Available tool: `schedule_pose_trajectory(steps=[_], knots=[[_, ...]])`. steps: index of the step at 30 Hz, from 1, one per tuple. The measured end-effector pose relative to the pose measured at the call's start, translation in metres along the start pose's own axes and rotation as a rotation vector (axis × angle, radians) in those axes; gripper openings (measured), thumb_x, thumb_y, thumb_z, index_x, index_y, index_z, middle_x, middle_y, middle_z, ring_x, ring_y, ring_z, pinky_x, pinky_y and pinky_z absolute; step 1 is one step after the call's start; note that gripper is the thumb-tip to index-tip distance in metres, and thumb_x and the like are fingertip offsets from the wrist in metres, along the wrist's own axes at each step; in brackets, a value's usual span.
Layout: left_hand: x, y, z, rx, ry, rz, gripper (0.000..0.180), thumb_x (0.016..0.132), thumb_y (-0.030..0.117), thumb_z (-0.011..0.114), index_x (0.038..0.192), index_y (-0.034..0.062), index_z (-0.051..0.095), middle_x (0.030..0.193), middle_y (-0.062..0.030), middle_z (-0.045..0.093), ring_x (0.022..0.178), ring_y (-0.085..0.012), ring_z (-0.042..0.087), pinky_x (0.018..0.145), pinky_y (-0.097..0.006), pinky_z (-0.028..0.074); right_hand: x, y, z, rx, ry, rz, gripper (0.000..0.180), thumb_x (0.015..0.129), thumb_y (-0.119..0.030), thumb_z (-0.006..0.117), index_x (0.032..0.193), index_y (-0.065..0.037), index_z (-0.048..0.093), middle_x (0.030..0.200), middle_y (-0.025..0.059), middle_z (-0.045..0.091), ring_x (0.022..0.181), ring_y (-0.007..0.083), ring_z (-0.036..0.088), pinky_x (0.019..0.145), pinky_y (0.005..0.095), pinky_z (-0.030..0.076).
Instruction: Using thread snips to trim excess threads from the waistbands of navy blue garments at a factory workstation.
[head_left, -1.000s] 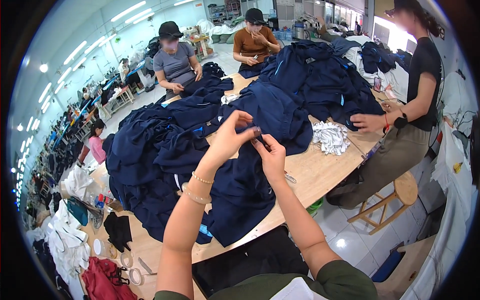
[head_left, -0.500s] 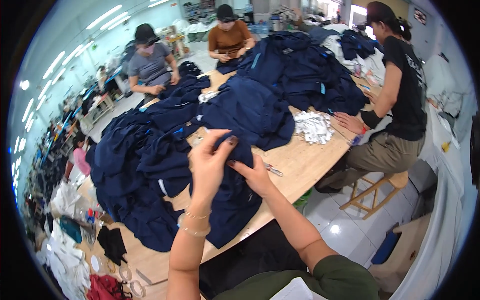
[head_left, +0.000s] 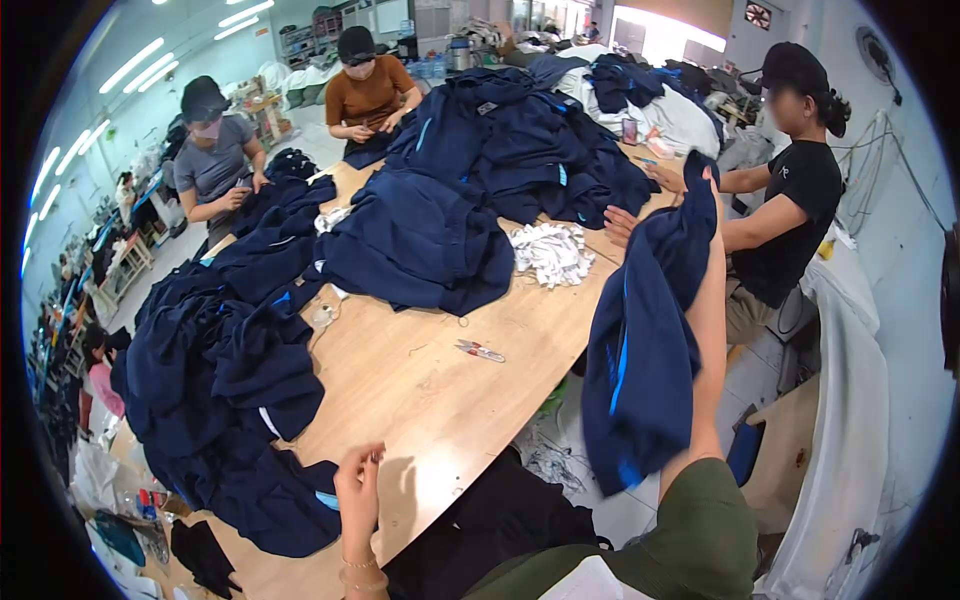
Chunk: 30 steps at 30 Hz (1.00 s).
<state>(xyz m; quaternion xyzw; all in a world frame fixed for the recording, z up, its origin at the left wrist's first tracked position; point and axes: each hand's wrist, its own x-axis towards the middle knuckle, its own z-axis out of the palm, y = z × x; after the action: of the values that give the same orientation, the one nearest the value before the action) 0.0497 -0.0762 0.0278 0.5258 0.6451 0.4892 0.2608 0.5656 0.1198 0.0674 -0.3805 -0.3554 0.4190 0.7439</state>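
Note:
At the right, my right hand (head_left: 710, 180) is raised and closed on the upper end of a navy garment (head_left: 645, 350) with bright blue stripes. The cloth hangs down beyond the table's right edge, its lower end slightly blurred, and covers most of the fingers. My left hand (head_left: 358, 490) is over the near edge of the table with loosely bent fingers and nothing visible in it. Thread snips (head_left: 480, 350) with red on the handles lie flat on the bare wood between my hands. Left of my left hand is a heap of navy garments (head_left: 220, 380).
More navy garments (head_left: 420, 235) are piled across the wooden table (head_left: 400, 400). A heap of small white pieces (head_left: 550, 255) lies by a co-worker in black (head_left: 800, 210) at the right. Two other people (head_left: 215, 150) handle navy cloth at the far left side. Dark cloth (head_left: 490, 530) hangs below the near edge.
Both hands were together on navy cloth over the table. My right hand has swung it up and right, off the table; my left hand has let go and dropped nearer. The view has shifted right.

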Motion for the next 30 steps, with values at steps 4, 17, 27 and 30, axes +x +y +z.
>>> schedule_pose_trajectory(steps=[4,17,27,30], knots=[[-0.033,-0.036,0.023,0.081,-0.087,-0.103,0.021,0.087,0.001,0.060,0.106,0.0003,0.066,0.112,-0.0139,0.064,0.097,-0.0242,0.061,0.082,-0.033,0.048,0.199,-0.031,0.004,-0.100,0.296,-0.065,0.033,0.084,-0.039,0.058,0.078,-0.007,0.061,0.070,0.0061,0.060,0.057,0.0178,0.057,0.055,0.0291,0.046],[-0.067,-0.051,0.060,0.723,-0.142,0.084,0.063,0.078,0.031,0.071,0.134,0.0097,0.052,0.151,-0.0166,0.036,0.141,-0.0376,0.028,0.114,-0.059,0.015,0.194,0.046,-0.014,0.068,0.467,-0.079,0.033,0.090,-0.026,0.063,0.113,-0.001,0.062,0.094,0.0034,0.064,0.074,0.0175,0.062,0.068,0.0292,0.050],[-0.064,-0.052,0.065,0.679,-0.136,0.105,0.061,0.078,0.031,0.072,0.132,0.0094,0.053,0.150,-0.0163,0.037,0.140,-0.0372,0.030,0.113,-0.059,0.016,0.223,0.063,-0.046,-0.041,0.450,-0.194,0.035,0.090,-0.024,0.062,0.117,-0.002,0.062,0.093,0.0029,0.064,0.080,0.0155,0.062,0.069,0.0288,0.050],[-0.064,-0.052,0.065,0.679,-0.132,0.106,0.061,0.078,0.032,0.072,0.132,0.0094,0.053,0.150,-0.0162,0.038,0.140,-0.0371,0.031,0.114,-0.058,0.016,0.222,0.063,-0.044,-0.025,0.443,-0.194,0.036,0.089,-0.025,0.063,0.116,-0.002,0.062,0.094,0.0023,0.064,0.082,0.0153,0.062,0.070,0.0297,0.050]])
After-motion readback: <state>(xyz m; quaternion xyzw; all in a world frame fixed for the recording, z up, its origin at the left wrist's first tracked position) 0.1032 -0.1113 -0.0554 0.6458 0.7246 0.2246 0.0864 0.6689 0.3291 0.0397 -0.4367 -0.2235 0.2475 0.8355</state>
